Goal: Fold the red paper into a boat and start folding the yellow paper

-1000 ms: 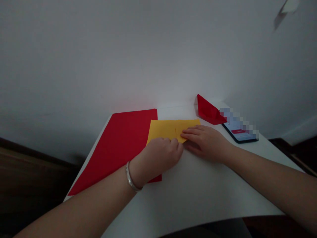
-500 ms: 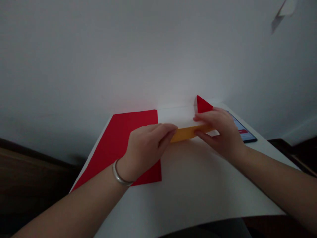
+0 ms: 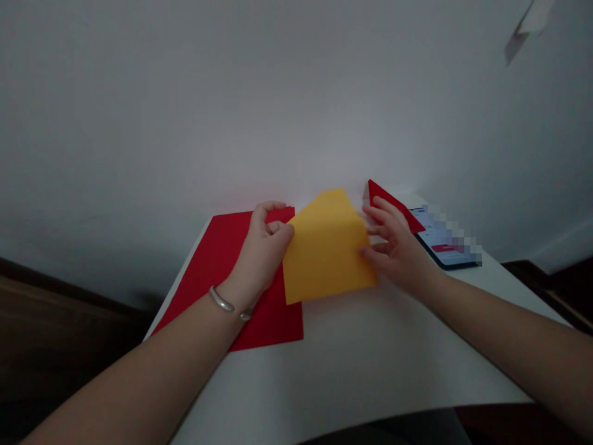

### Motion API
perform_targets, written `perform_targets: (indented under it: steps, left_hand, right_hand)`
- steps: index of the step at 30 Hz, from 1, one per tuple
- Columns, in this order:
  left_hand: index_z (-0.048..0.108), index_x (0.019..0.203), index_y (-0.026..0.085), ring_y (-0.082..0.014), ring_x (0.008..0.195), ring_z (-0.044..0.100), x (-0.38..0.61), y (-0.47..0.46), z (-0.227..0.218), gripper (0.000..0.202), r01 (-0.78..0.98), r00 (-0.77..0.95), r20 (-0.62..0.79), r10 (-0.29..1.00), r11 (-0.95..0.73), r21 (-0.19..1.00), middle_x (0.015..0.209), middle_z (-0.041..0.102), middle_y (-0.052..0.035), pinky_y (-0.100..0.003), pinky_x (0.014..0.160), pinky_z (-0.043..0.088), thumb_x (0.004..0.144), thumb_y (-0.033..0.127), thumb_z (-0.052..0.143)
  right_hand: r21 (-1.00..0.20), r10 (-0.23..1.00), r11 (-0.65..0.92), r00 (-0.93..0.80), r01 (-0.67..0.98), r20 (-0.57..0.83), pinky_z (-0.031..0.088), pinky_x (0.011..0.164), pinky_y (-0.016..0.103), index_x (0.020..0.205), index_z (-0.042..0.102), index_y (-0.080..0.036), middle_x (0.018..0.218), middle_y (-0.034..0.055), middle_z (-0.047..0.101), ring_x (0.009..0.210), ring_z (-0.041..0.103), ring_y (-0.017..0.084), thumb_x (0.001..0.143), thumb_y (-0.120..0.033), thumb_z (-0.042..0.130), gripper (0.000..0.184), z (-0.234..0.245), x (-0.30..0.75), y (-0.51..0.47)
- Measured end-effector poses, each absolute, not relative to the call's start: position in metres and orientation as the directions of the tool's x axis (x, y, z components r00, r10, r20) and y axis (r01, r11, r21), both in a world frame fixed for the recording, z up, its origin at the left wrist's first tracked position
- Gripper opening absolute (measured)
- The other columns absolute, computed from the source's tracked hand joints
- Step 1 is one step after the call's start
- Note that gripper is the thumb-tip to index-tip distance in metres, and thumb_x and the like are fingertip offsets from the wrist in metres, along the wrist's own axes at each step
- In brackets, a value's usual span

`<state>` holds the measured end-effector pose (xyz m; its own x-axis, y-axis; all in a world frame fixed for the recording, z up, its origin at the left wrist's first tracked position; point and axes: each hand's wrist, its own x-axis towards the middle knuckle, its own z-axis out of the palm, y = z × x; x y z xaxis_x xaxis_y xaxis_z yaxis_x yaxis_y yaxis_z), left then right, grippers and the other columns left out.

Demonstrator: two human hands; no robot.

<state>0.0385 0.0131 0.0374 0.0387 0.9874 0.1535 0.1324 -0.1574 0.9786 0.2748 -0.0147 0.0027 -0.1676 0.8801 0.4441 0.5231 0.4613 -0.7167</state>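
Observation:
A folded yellow paper (image 3: pixel 327 247) is held up off the white table (image 3: pixel 370 358), its peak pointing away from me. My left hand (image 3: pixel 262 250), with a silver bracelet at the wrist, pinches the paper's left edge. My right hand (image 3: pixel 396 247) holds the right edge with its fingers partly spread. Under my left hand lies a large red paper sheet (image 3: pixel 222 272), flat on the table.
A folded red paper boat (image 3: pixel 391 201) stands at the back right of the table, partly behind my right hand. A phone (image 3: pixel 445 247) with a lit screen lies to its right. A white wall rises just behind the table. Dark floor shows on both sides.
The yellow paper lay flat a second ago under both hands. Both hands then lifted it edge-on, and now it is turned up with its broad face toward me.

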Motion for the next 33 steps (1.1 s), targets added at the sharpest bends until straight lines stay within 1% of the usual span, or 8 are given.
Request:
perform_targets:
  steps: [2, 4, 8, 13, 17, 21, 26, 33]
  left_hand:
    - [0.050, 0.116, 0.021, -0.0077, 0.044, 0.036, 0.038, 0.010, 0.035, 0.039, 0.282, 0.150, 0.172, 0.974, -0.209, 0.937, 0.057, 0.036, 0.0093, -0.018, 0.042, 0.028, 0.078, 0.016, 0.049]
    - [0.059, 0.113, 0.018, -0.0078, 0.047, 0.039, 0.039, 0.007, 0.034, 0.036, 0.412, 0.245, 0.121, 0.962, -0.216, 0.885, 0.057, 0.041, 0.0072, -0.018, 0.043, 0.029, 0.079, 0.016, 0.049]
    - [0.063, 0.116, 0.015, -0.0097, 0.047, 0.050, 0.043, 0.003, 0.034, 0.035, 0.510, 0.316, -0.080, 0.945, -0.098, 0.854, 0.059, 0.054, 0.0030, -0.021, 0.046, 0.038, 0.084, 0.024, 0.052]
    - [0.061, 0.122, 0.016, -0.0071, 0.038, 0.049, 0.046, 0.006, 0.036, 0.037, 0.424, 0.367, -0.264, 0.892, 0.093, 0.901, 0.059, 0.057, 0.0031, -0.019, 0.041, 0.036, 0.088, 0.017, 0.046]
    - [0.063, 0.121, 0.015, -0.0065, 0.040, 0.049, 0.046, 0.007, 0.030, 0.038, 0.435, 0.377, -0.208, 0.903, 0.025, 0.900, 0.059, 0.056, 0.0031, -0.019, 0.043, 0.038, 0.087, 0.013, 0.045]
    - [0.064, 0.118, 0.014, -0.0080, 0.045, 0.052, 0.048, 0.005, 0.021, 0.036, 0.527, 0.396, -0.119, 0.911, -0.118, 0.842, 0.061, 0.057, 0.0021, -0.019, 0.045, 0.040, 0.086, 0.016, 0.047]
    - [0.049, 0.135, 0.014, -0.0089, 0.045, 0.052, 0.052, 0.002, 0.018, 0.051, 0.495, 0.384, -0.101, 0.918, -0.113, 0.861, 0.059, 0.055, 0.0052, -0.019, 0.045, 0.041, 0.084, 0.015, 0.047]
    - [0.062, 0.121, 0.015, -0.0101, 0.054, 0.057, 0.047, 0.009, 0.015, 0.047, 0.561, 0.414, -0.122, 0.902, -0.148, 0.814, 0.077, 0.067, -0.0023, -0.021, 0.051, 0.045, 0.080, 0.010, 0.039]
  right_hand:
    - [-0.774, 0.923, 0.382, -0.157, 0.505, 0.353, 0.059, 0.068, 0.033, 0.133, 0.047, -0.028, 0.151, 0.0149, 0.023, 0.093, 0.063, 0.017, 0.082, -0.025, 0.057, 0.052, -0.003, 0.276, -0.009]
    - [-0.765, 0.938, 0.343, -0.161, 0.545, 0.306, 0.059, 0.073, 0.036, 0.118, 0.060, -0.025, 0.146, 0.0137, 0.033, 0.092, 0.063, 0.017, 0.079, -0.019, 0.058, 0.040, -0.007, 0.279, -0.004]
    - [-0.621, 0.919, 0.390, -0.244, 0.680, 0.310, 0.050, 0.094, 0.049, 0.101, 0.069, -0.025, 0.138, 0.0110, 0.047, 0.117, 0.055, 0.027, 0.076, -0.015, 0.061, 0.028, -0.010, 0.286, 0.004]
    - [-0.452, 0.843, 0.534, -0.408, 0.715, 0.350, 0.038, 0.107, 0.050, 0.106, 0.069, -0.022, 0.134, 0.0118, 0.053, 0.124, 0.051, 0.027, 0.078, -0.020, 0.064, 0.029, -0.008, 0.287, 0.003]
    - [-0.346, 0.776, 0.620, -0.487, 0.704, 0.401, 0.035, 0.108, 0.050, 0.112, 0.066, -0.023, 0.137, 0.0115, 0.052, 0.128, 0.045, 0.028, 0.079, -0.021, 0.064, 0.033, -0.007, 0.285, -0.001]
    - [-0.329, 0.750, 0.655, -0.536, 0.680, 0.387, 0.034, 0.109, 0.049, 0.115, 0.065, -0.023, 0.137, 0.0111, 0.053, 0.129, 0.044, 0.026, 0.082, -0.024, 0.062, 0.033, -0.006, 0.285, -0.004]
    - [-0.344, 0.744, 0.668, -0.594, 0.660, 0.307, 0.035, 0.108, 0.046, 0.122, 0.063, -0.021, 0.138, 0.0126, 0.053, 0.128, 0.046, 0.027, 0.081, -0.030, 0.065, 0.042, -0.005, 0.284, -0.005]
    - [-0.248, 0.719, 0.695, -0.666, 0.675, 0.200, 0.029, 0.112, 0.049, 0.136, 0.053, -0.021, 0.144, 0.0102, 0.048, 0.133, 0.041, 0.029, 0.079, -0.044, 0.066, 0.063, -0.001, 0.281, -0.008]
